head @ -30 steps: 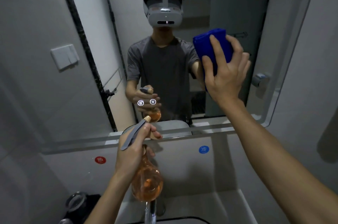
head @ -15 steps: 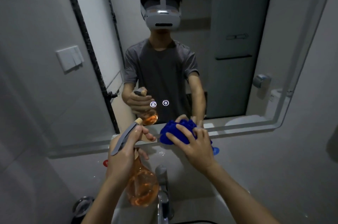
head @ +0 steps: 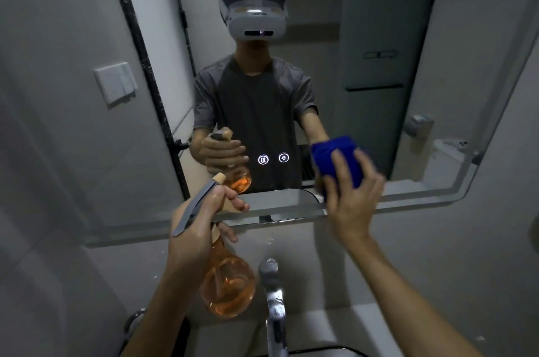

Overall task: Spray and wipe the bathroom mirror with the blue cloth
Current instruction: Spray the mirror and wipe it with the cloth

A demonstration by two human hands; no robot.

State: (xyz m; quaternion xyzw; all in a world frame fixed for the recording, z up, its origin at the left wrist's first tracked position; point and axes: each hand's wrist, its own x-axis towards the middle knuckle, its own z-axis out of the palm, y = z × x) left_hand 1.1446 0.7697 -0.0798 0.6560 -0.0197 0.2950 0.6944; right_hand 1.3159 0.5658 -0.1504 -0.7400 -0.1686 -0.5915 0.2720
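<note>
At the wall ahead: mirror (head: 364,21), large, rounded pale frame, smooth glass with two lit touch icons (head: 273,158) low in the middle. Below it: chrome faucet (head: 274,295), wet-looking. Spray bottle (head: 229,289), bulbous clear body, orange liquid, grey trigger lever; my left hand (head: 198,228) grips its neck, fingers curled around. Blue cloth (head: 339,159), soft, bunched, pressed to the glass at the lower right by my right hand (head: 350,199), fingers clamped on it. Half a second ago the cloth sat at the bottom edge, centre; wiping continues rightward, I judge.
</note>
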